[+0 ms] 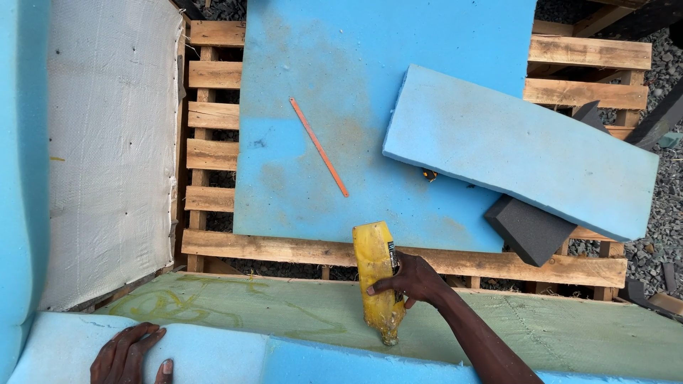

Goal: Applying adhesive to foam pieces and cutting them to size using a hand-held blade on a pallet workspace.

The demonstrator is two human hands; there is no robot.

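Note:
My right hand point(415, 279) grips a yellow plastic bottle point(376, 274), tipped with its nozzle down on a green fabric-covered panel point(299, 306). Yellowish glue streaks point(167, 304) run along the panel's left part. My left hand point(131, 353) rests flat, fingers apart, on a light blue foam strip point(235, 359) along the panel's near edge. Beyond lies a large blue foam sheet point(334, 128) with a thin orange blade point(319, 147) on it.
A wooden pallet point(213, 153) carries the foam sheet. A thick blue foam slab point(519, 153) lies tilted at the right over a dark grey foam block point(530, 229). A white woven-fabric frame point(110, 142) stands at the left. Gravel point(665, 235) shows at the right.

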